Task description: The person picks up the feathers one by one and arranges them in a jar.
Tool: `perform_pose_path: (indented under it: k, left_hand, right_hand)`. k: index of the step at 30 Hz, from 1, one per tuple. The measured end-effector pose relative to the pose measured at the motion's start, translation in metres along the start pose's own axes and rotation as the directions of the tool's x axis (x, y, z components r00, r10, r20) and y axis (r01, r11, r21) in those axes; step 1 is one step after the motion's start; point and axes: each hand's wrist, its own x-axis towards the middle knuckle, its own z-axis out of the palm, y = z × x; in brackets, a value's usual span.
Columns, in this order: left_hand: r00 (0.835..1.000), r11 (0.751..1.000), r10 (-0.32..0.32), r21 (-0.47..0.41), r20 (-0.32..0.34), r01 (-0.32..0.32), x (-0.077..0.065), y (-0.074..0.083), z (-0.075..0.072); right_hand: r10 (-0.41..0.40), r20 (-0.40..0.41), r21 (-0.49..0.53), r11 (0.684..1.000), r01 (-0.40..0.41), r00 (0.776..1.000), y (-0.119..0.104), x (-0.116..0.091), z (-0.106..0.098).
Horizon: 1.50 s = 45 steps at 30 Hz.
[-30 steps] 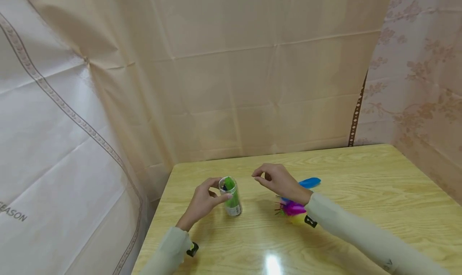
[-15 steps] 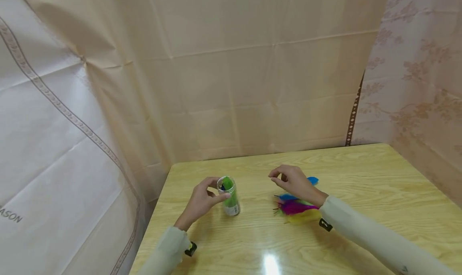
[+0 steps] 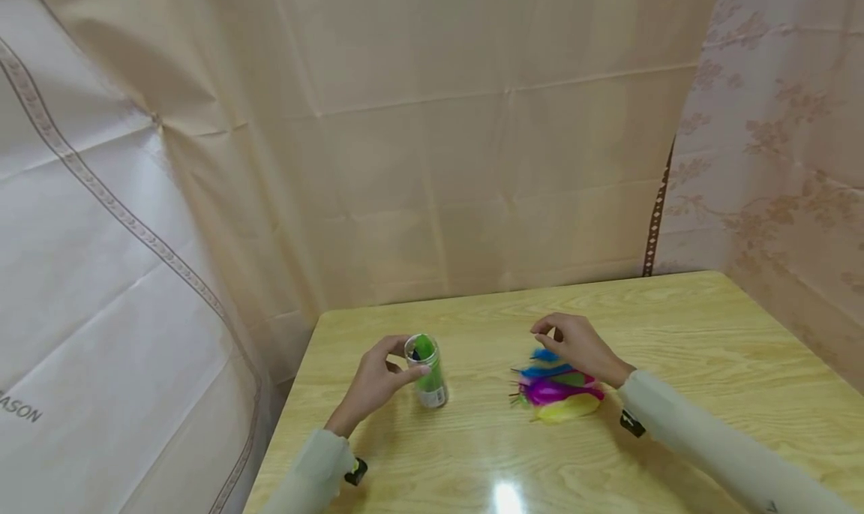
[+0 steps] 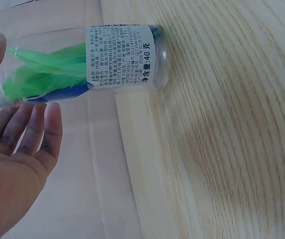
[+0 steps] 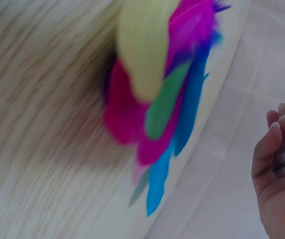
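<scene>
A clear jar [image 3: 434,395] with a white label stands upright on the table. Green feathers [image 4: 47,74] and a dark blue feather [image 4: 65,92] are inside it. Thumb and fingers of my left hand [image 3: 376,377] hold the jar on both sides near its open rim. To the right lies a loose pile of feathers: yellow [image 3: 570,408], purple [image 3: 540,391], blue [image 3: 544,355] and others, quills pointing left. My right hand [image 3: 579,347] is above the pile's far side, its fingers loosely bent. Nothing shows between its fingertips, and it partly covers the far blue feather.
The wood-grain table [image 3: 486,454] reaches back to a beige cloth [image 3: 472,161]. A white cloth [image 3: 81,289] hangs at the left and a floral cloth [image 3: 776,184] at the right. Each wrist wears a small black device [image 3: 632,423].
My right hand has moved right, away from the jar and back over the feathers, uncovering more of the yellow and purple ones. The left hand stays on the jar.
</scene>
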Motion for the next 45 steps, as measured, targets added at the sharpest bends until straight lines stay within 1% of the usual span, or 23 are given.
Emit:
perform_pose_path:
  k: [9, 13, 18, 23, 32, 39, 45]
  left_hand:
    - [1.0, 0.999, 0.028, 0.02, 0.013, -0.029, -0.001, 0.0, 0.0]
    - [0.999, 0.999, 0.037, 0.02, 0.019, -0.038, -0.002, 0.001, -0.001]
    - [1.0, 0.999, 0.028, 0.019, 0.013, -0.029, -0.002, 0.001, -0.001]
    - [1.0, 0.999, 0.029, 0.027, 0.009, -0.029, -0.001, 0.002, 0.0]
    - [1.0, 0.999, 0.023, 0.028, 0.004, -0.024, -0.002, 0.003, 0.0]
    - [1.0, 1.0, 0.029, 0.001, -0.002, -0.029, -0.002, 0.003, 0.0]
    - [1.0, 0.999, 0.031, -0.016, 0.004, -0.031, -0.003, 0.002, 0.0]
  right_hand:
    - [0.069, 0.003, -0.017, 0.997, -0.069, 0.998, 0.019, -0.01, -0.009]
    - [0.101, 0.002, -0.04, 0.994, -0.101, 0.995, 0.029, -0.014, -0.01]
    - [0.133, -0.009, -0.055, 0.99, -0.133, 0.991, 0.04, -0.019, -0.012]
    - [0.144, -0.003, -0.075, 0.987, -0.143, 0.99, 0.048, -0.023, -0.017]
    - [0.177, 0.045, -0.077, 0.982, -0.173, 0.983, 0.06, -0.032, -0.024]
    - [0.161, 0.062, -0.119, 0.981, -0.153, 0.985, 0.072, -0.036, -0.025]
    - [0.167, 0.071, -0.153, 0.976, -0.154, 0.983, 0.079, -0.037, -0.024]
